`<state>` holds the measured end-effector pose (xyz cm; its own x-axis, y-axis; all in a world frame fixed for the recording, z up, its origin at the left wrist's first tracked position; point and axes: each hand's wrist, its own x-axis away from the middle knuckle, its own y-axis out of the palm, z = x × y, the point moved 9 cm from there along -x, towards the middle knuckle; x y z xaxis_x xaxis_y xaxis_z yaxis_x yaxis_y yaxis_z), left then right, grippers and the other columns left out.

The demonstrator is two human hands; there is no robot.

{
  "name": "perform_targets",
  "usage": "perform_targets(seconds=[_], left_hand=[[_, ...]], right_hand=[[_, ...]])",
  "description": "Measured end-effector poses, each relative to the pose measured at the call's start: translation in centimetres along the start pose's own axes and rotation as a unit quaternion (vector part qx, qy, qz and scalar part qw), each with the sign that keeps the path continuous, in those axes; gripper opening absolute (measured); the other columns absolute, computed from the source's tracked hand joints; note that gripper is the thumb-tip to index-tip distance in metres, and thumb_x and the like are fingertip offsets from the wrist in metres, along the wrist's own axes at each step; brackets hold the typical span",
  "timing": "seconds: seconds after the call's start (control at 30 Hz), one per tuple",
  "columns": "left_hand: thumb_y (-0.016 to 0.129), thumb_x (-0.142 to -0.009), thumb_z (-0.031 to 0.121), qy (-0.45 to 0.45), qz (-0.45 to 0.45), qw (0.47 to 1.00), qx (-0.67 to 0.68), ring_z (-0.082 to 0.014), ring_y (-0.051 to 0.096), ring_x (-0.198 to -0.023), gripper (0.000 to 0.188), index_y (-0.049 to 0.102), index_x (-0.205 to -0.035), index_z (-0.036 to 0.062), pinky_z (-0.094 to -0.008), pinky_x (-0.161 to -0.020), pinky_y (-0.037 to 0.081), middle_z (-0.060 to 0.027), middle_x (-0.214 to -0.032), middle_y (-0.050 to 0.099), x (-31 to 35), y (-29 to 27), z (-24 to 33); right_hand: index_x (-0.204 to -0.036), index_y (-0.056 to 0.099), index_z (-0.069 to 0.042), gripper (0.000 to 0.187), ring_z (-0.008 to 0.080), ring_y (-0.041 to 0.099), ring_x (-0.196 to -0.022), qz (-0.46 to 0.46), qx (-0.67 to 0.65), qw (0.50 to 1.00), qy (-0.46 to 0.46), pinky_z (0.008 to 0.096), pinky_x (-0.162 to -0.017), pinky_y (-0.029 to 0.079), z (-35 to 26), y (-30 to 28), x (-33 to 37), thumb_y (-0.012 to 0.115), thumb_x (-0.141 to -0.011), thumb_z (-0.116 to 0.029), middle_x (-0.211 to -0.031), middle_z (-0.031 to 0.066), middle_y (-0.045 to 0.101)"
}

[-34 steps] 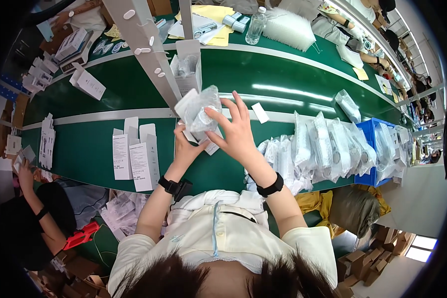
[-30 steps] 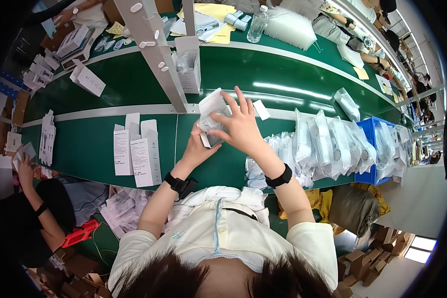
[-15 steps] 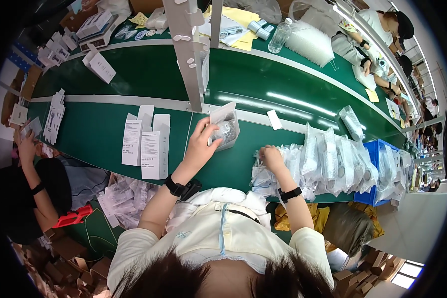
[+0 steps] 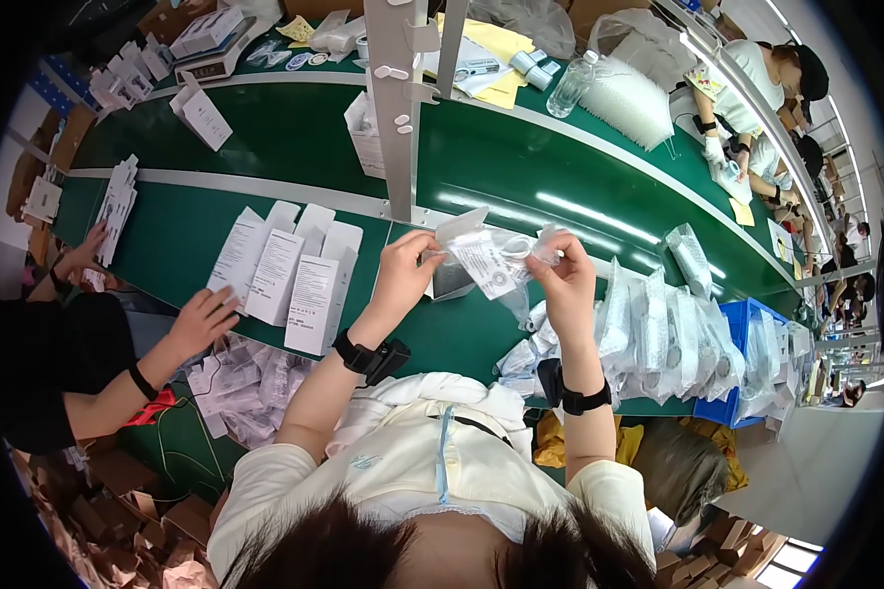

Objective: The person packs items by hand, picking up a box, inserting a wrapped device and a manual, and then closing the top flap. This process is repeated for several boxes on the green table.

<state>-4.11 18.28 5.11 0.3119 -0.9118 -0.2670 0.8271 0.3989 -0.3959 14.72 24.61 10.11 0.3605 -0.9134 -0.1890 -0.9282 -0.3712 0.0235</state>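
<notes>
Over the green bench, my right hand (image 4: 568,273) is closed, pinching one end of a clear plastic bag (image 4: 489,263) that has a white printed slip in it. My left hand (image 4: 401,280) is closed at the left edge of an open white carton (image 4: 450,285), whose raised flap (image 4: 462,226) shows above the bag. The bag hangs in front of the carton and hides much of it. Below my right hand lies a pile of small clear bags (image 4: 526,355) with white contents.
Several white cartons (image 4: 312,304) stand on my left, touched by a co-worker's hand (image 4: 206,316). To the right are bubble-wrapped packs (image 4: 648,319) and a blue bin (image 4: 737,314). A metal post (image 4: 395,118) rises ahead, beside a carton (image 4: 363,137) on the green belt.
My right hand has lifted a bag from the pile to the carton. The co-worker's hand has come to the cartons at left, where another carton now stands.
</notes>
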Motion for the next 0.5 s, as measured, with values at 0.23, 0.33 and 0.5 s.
perform_targets(seconds=[0.23,0.33,0.5], left_hand=[[0.065,-0.068,-0.001,-0.024,0.011,0.999,0.035,-0.0147,0.056,-0.064,0.015,0.056,-0.079,-0.0034,-0.0228,-0.054,0.044,-0.0084,-0.086,0.060,-0.3,-0.1,-1.3],[0.065,-0.068,0.000,-0.039,0.012,0.999,0.028,-0.0143,0.056,-0.064,0.014,0.057,-0.079,-0.0029,-0.0226,-0.054,0.044,-0.0076,-0.085,0.060,-0.1,-0.5,-2.0],[0.066,-0.069,0.000,-0.026,0.017,0.999,0.027,-0.0136,0.055,-0.063,0.012,0.057,-0.076,-0.0019,-0.0224,-0.054,0.043,-0.0067,-0.082,0.060,-0.3,-0.7,-1.9]], right_hand=[[-0.075,0.051,-0.002,0.011,0.0067,0.047,-0.071,-0.018,0.206,0.977,-0.049,0.0181,-0.062,0.038,1.2,3.1,-0.8,0.057,-0.073,0.006,-0.078,0.0002,0.048],[-0.076,0.053,0.000,0.009,0.0083,0.050,-0.072,-0.002,0.085,0.996,0.031,0.0185,-0.063,0.039,1.9,-0.7,0.4,0.055,-0.071,0.008,-0.078,0.0020,0.050],[-0.078,0.053,-0.001,0.011,0.0067,0.047,-0.067,0.029,0.074,0.989,0.126,0.0184,-0.060,0.037,4.8,-5.6,1.6,0.054,-0.071,0.007,-0.077,0.0007,0.050]])
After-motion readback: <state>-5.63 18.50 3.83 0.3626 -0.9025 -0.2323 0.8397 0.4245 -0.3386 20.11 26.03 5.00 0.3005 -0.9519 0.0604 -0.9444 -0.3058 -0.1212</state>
